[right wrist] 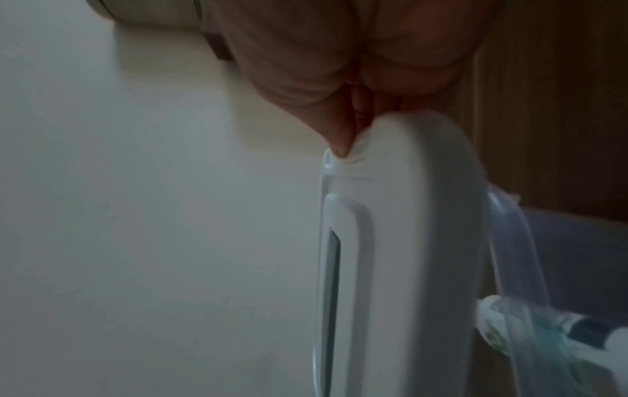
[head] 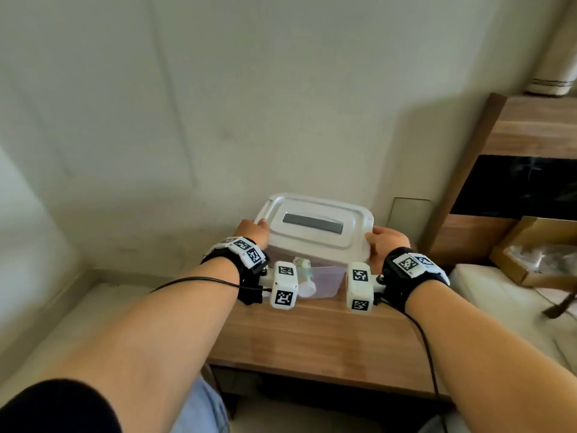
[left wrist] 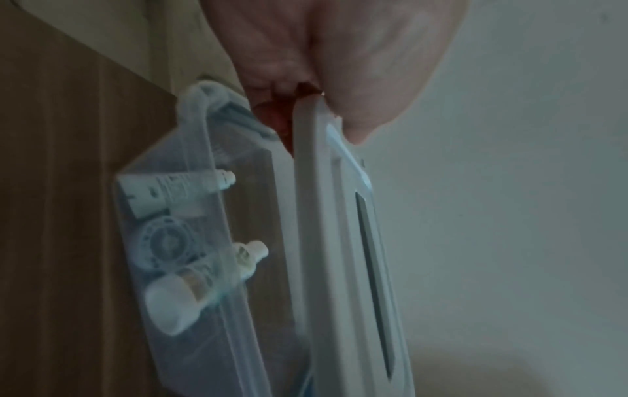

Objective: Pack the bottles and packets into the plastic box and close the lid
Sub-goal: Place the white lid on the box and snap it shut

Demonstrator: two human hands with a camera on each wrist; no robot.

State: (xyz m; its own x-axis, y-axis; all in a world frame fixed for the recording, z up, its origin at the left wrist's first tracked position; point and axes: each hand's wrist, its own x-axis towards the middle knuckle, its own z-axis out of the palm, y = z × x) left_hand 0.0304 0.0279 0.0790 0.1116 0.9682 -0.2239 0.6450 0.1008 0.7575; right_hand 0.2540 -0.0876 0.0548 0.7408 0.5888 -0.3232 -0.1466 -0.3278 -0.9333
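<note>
A clear plastic box (head: 324, 281) stands on the wooden table (head: 312, 339) against the wall. Small bottles and tubes (left wrist: 176, 290) lie inside it, seen through its wall in the left wrist view. The white lid (head: 315, 225) with a grey handle strip hovers just above the box, a gap showing between lid (left wrist: 326, 241) and rim. My left hand (head: 254, 231) grips the lid's left end, thumb on top. My right hand (head: 382, 242) grips the lid's right end (right wrist: 401, 215), fingers curled under the edge.
A wooden cabinet (head: 512, 170) with a dark opening stands to the right. A cardboard box (head: 537, 248) with clear wrapping sits on a white surface at the right. A rolled cloth (head: 555, 79) lies on top of the cabinet. Cables run from both wrists.
</note>
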